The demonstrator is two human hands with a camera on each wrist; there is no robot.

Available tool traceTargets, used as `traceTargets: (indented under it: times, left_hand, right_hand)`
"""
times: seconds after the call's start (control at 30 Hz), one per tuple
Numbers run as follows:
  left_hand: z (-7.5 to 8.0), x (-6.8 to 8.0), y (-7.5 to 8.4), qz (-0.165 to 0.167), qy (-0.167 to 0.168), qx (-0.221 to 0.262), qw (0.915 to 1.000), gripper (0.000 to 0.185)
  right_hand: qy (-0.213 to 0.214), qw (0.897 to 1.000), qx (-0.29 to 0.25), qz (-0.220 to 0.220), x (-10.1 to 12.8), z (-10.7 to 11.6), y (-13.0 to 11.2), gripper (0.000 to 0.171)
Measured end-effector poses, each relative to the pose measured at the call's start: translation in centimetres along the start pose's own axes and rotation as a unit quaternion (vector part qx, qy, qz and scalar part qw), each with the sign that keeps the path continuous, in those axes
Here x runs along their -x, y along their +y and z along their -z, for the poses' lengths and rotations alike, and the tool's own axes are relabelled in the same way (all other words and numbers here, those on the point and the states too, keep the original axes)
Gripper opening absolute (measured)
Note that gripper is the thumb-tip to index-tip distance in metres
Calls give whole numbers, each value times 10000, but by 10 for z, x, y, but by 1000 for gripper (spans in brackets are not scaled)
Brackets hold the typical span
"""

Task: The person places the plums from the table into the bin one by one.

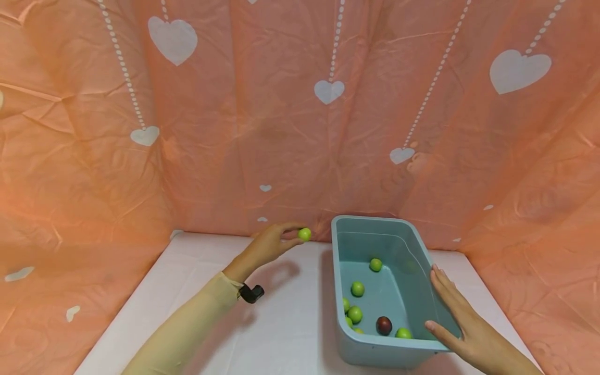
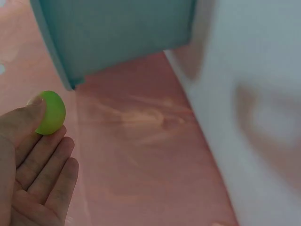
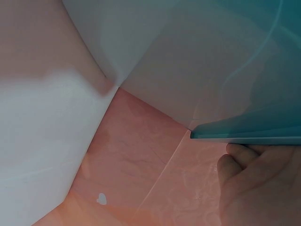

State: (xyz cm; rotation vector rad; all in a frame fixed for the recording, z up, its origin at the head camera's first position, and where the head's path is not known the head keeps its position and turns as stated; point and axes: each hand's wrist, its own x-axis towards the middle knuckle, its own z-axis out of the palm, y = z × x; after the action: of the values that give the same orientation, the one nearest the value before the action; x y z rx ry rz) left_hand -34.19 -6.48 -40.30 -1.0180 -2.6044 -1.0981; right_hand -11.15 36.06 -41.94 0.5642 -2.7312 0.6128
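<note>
Left hand [image 1: 267, 245] pinches a green ball [image 1: 304, 234] at its fingertips, just off the teal bin's [image 1: 382, 354] 10 o'clock corner. Right hand [image 1: 461, 323] lies flat and open against the bin's 3 o'clock wall. Bin already holds several green balls and one dark ball [image 1: 384, 325]; the held ball is not yet in.

A white desk [image 1: 290, 333] fills the lower middle of the frame. A creased pink backdrop [image 1: 262, 130] with white hearts [image 1: 173, 39] rises behind and beside it.
</note>
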Motion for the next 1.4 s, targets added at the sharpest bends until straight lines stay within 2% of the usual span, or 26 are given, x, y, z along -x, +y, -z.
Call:
traceTargets:
  times: [0.17, 0.33, 0.47, 0.77, 0.97, 1.4]
  left_hand:
    - [-1, -8, 17, -177, -138, 194, 9996, 41]
    - [-6, -17, 33, -276, -239, 298, 9989, 43]
    - [-12, -24, 45, -508, -364, 440, 9971, 44]
    - [-31, -37, 73, -1014, -716, 366, 9916, 45]
    - [-46, -44, 92, -1393, -1047, 102, 9846, 43]
    - [-75, -53, 118, -1447, -1890, -446, 9702, 40]
  right_hand:
    - [-171, 9996, 39, -212, -1, 1, 0, 100]
    - [-122, 9998, 120, -142, 1, 0, 1, 100]
    - [-82, 9998, 143, -92, 1, -1, 1, 100]
    - [-122, 9998, 136, -79, 0, 0, 2, 100]
    - [-133, 9997, 214, -57, -1, 0, 2, 101]
    - [74, 9982, 472, 376, -3, 1, 5, 101]
